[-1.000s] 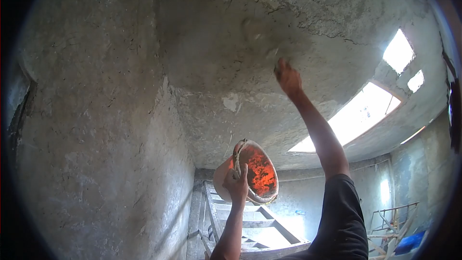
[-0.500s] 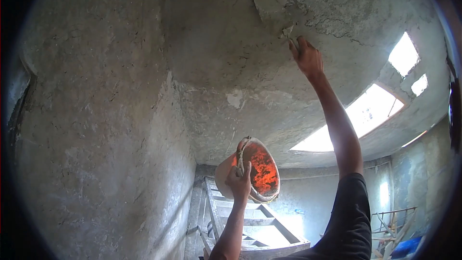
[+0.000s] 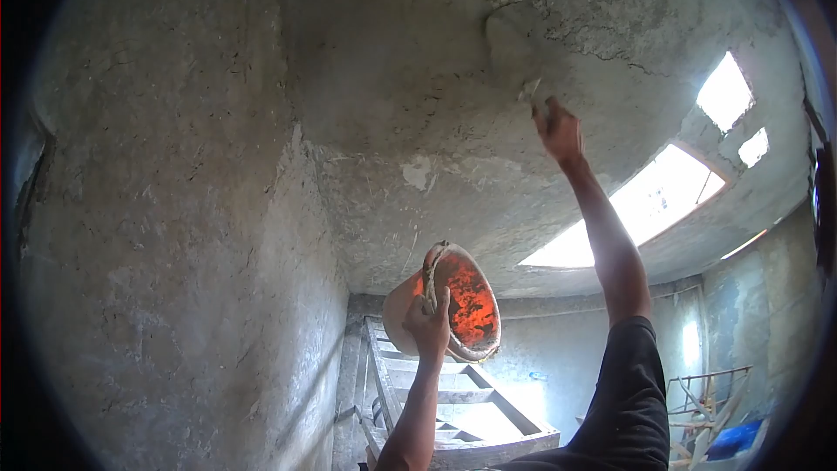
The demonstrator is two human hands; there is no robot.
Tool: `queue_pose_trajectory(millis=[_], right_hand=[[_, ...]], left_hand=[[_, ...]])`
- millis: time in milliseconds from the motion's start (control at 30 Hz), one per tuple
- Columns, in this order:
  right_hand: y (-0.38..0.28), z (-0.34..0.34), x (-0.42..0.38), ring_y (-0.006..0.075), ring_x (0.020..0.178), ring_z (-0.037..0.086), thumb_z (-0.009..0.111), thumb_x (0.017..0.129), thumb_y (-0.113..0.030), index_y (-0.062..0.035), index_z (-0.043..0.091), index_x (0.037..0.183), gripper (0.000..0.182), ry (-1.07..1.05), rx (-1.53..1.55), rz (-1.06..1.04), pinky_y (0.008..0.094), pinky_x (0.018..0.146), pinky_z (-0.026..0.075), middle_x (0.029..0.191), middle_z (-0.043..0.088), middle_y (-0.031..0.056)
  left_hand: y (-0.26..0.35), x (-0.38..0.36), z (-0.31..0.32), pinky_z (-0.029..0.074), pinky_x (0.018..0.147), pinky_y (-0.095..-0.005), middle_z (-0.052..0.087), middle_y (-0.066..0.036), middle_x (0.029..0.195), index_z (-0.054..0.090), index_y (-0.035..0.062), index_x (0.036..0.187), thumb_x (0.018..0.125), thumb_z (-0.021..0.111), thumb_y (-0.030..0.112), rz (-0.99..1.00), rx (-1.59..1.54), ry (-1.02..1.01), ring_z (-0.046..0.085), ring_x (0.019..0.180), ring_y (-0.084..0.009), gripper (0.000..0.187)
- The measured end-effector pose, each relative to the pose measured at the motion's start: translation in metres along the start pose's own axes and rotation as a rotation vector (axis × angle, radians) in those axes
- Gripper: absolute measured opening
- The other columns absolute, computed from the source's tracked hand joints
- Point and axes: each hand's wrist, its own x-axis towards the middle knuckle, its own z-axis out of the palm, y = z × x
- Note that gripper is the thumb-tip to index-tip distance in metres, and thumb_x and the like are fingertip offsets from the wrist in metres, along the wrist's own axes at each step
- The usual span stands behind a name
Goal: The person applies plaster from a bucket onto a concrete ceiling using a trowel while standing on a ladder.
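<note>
My left hand [image 3: 428,323] is closed on the rim of a plaster-smeared bucket [image 3: 403,307], thumb toward the opening. The bucket tilts toward me, and its inside shows bright orange with dark patches. Above and to the right, my right hand [image 3: 560,133] is closed around the handle of a trowel [image 3: 513,39]. Its rounded, cement-coloured blade lies up against the rough grey ceiling [image 3: 392,61] and almost blends with it. A pale lump [image 3: 528,90] shows where blade and handle meet.
A bare plastered wall [image 3: 157,209] rises on the left. Below the bucket stands a wooden ladder-like frame [image 3: 449,397]. A bright skylight opening [image 3: 641,205] and smaller openings are at right. Farther right are a metal scaffold [image 3: 711,401] and a blue object [image 3: 734,440].
My right hand and the trowel have moved down in view, the blade shifting slightly right along the ceiling. My left hand still holds the bucket, little changed.
</note>
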Motion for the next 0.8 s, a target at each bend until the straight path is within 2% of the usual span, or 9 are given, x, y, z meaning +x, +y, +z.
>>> queue_pose_trajectory(millis=[33, 167, 300, 433, 567, 633, 700, 767, 800], right_hand=[[-0.001, -0.004, 0.008, 0.0433, 0.077, 0.062, 0.057, 0.088, -0.039, -0.008, 0.051, 0.102, 0.034, 0.051, 0.014, 0.086, 0.0515, 0.067, 0.05, 0.084, 0.063, 0.0229], [0.009, 0.028, 0.003, 0.0438, 0.077, 0.062, 0.057, 0.088, -0.035, -0.0085, 0.05, 0.103, 0.032, 0.07, -0.025, 0.042, 0.0514, 0.067, 0.05, 0.087, 0.063, 0.023], [0.005, 0.062, -0.041, 0.0427, 0.08, 0.063, 0.057, 0.086, -0.031, -0.0095, 0.05, 0.11, 0.033, -0.193, -0.096, -0.014, 0.0527, 0.069, 0.052, 0.093, 0.064, 0.0213], [0.007, 0.065, -0.104, 0.043, 0.079, 0.063, 0.059, 0.084, -0.033, -0.007, 0.052, 0.106, 0.035, -0.406, -0.162, -0.189, 0.0525, 0.067, 0.052, 0.091, 0.064, 0.0232], [-0.023, 0.006, -0.184, 0.0395, 0.083, 0.064, 0.066, 0.078, -0.038, -0.0041, 0.059, 0.096, 0.039, -0.592, 0.139, 0.273, 0.0506, 0.07, 0.05, 0.084, 0.064, 0.0241], [-0.021, -0.017, -0.233, 0.0379, 0.081, 0.064, 0.069, 0.077, -0.036, -0.0018, 0.059, 0.093, 0.038, -0.617, 0.097, 0.388, 0.0469, 0.069, 0.05, 0.084, 0.064, 0.0237], [-0.039, -0.072, -0.262, 0.0349, 0.078, 0.065, 0.071, 0.076, -0.032, -0.0004, 0.061, 0.094, 0.038, -0.801, 0.085, 0.307, 0.0441, 0.069, 0.051, 0.082, 0.065, 0.0215], [-0.023, -0.088, -0.329, 0.0338, 0.071, 0.063, 0.074, 0.073, -0.027, -0.0032, 0.063, 0.099, 0.037, -0.699, 0.471, 0.611, 0.044, 0.069, 0.051, 0.074, 0.063, 0.0157], [-0.031, -0.106, -0.344, 0.0338, 0.071, 0.063, 0.074, 0.073, -0.027, -0.0032, 0.063, 0.099, 0.037, -0.699, 0.488, 0.619, 0.044, 0.069, 0.051, 0.074, 0.063, 0.0157]], left_hand=[[0.0, 0.0, 0.0, 0.043, 0.063, -0.0384, 0.058, -0.014, 0.066, 0.057, -0.0056, 0.073, 0.079, 0.073, 0.037, 0.002, 0.003, -0.004, 0.055, 0.063, -0.0224, 0.046], [0.001, 0.0, 0.0, 0.043, 0.063, -0.0385, 0.059, -0.014, 0.066, 0.056, -0.0055, 0.071, 0.079, 0.073, 0.037, -0.031, 0.01, -0.013, 0.056, 0.063, -0.0223, 0.046], [0.0, 0.002, -0.001, 0.043, 0.06, -0.0397, 0.057, -0.014, 0.063, 0.057, -0.0048, 0.071, 0.078, 0.073, 0.036, -0.014, 0.013, -0.009, 0.055, 0.059, -0.024, 0.045], [-0.001, 0.003, 0.0, 0.043, 0.058, -0.0401, 0.056, -0.013, 0.06, 0.056, -0.0034, 0.069, 0.077, 0.074, 0.035, 0.057, 0.042, 0.038, 0.053, 0.056, -0.0239, 0.043], [-0.006, 0.002, -0.001, 0.042, 0.056, -0.0393, 0.056, -0.012, 0.059, 0.054, -0.0016, 0.065, 0.075, 0.076, 0.033, 0.07, 0.08, 0.07, 0.053, 0.054, -0.0229, 0.042], [-0.012, 0.004, 0.001, 0.041, 0.054, -0.0385, 0.054, -0.01, 0.057, 0.054, 0.0, 0.065, 0.074, 0.077, 0.031, 0.07, 0.053, 0.034, 0.05, 0.051, -0.0218, 0.039], [-0.024, 0.004, 0.005, 0.041, 0.053, -0.038, 0.053, -0.009, 0.056, 0.054, 0.0007, 0.065, 0.074, 0.077, 0.03, 0.172, 0.088, 0.048, 0.048, 0.05, -0.0211, 0.038], [-0.031, -0.001, 0.005, 0.04, 0.052, -0.0376, 0.052, -0.008, 0.055, 0.053, 0.0014, 0.064, 0.074, 0.077, 0.029, 0.267, 0.131, 0.062, 0.046, 0.049, -0.0204, 0.037], [-0.03, -0.002, 0.004, 0.041, 0.052, -0.0376, 0.053, -0.008, 0.056, 0.054, 0.0016, 0.065, 0.074, 0.077, 0.028, 0.291, 0.175, 0.013, 0.048, 0.05, -0.0204, 0.036]])
